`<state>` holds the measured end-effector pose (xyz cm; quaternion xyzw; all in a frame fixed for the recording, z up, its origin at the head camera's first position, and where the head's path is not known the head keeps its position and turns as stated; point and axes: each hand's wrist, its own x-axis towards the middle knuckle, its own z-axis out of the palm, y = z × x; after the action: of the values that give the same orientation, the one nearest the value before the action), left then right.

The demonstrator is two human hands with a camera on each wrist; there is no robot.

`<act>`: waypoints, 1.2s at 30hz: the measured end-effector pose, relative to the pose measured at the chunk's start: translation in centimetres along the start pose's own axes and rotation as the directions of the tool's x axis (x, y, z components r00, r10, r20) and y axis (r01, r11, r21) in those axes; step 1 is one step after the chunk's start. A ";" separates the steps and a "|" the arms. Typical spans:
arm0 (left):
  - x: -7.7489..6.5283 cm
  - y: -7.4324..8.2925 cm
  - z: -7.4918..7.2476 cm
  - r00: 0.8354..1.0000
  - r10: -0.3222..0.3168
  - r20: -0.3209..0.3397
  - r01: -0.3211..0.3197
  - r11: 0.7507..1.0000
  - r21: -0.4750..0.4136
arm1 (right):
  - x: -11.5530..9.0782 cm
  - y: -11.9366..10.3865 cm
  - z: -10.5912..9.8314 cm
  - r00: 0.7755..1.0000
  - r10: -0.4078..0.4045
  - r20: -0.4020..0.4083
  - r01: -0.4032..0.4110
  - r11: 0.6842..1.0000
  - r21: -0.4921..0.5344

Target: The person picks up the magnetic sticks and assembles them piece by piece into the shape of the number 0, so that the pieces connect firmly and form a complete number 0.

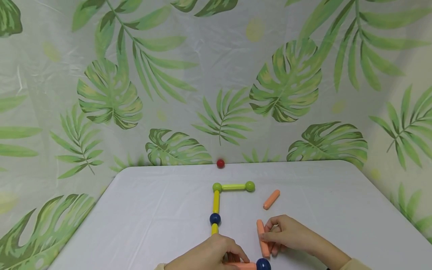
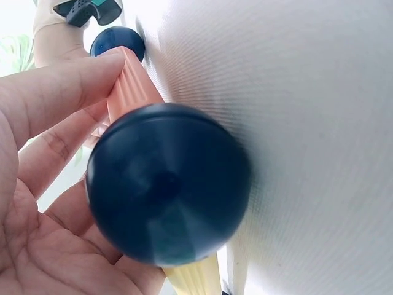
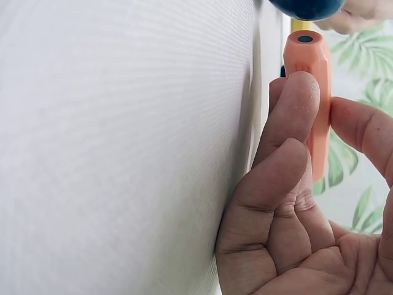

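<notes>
At the front of the table, my left hand (image 1: pixel 212 254) grips an orange rod (image 1: pixel 245 266) lying level, with a dark blue ball (image 1: pixel 263 264) on its right end. In the left wrist view the thumb presses along this rod, and a large blue ball (image 2: pixel 169 184) joins it to a yellow rod (image 2: pixel 195 276). My right hand (image 1: pixel 283 234) pinches a second orange rod (image 1: pixel 262 238) between thumb and fingers. That rod's near end, with a dark round tip (image 3: pixel 305 39), points toward a blue ball (image 3: pixel 310 5) in the right wrist view.
Beyond my left hand, yellow rods (image 1: pixel 216 202), a blue ball (image 1: pixel 215 218), green balls (image 1: pixel 250 186) and a light green rod (image 1: pixel 233 186) form a bent chain. A loose orange rod (image 1: pixel 271 199) lies at right. A red ball (image 1: pixel 220 163) sits at the table's back edge.
</notes>
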<state>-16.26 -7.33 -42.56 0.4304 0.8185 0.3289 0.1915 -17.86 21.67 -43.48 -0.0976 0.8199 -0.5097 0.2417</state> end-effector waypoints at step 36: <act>0.1 0.0 0.0 1.000 0.016 -0.010 -0.016 1.000 -0.013 | 0.1 -0.3 0.5 1.000 -0.008 0.028 0.007 0.999 0.034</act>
<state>-16.29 -7.24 -42.56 0.4340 0.8139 0.3378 0.1875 -17.73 21.13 -43.44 -0.1038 0.8074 -0.5228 0.2530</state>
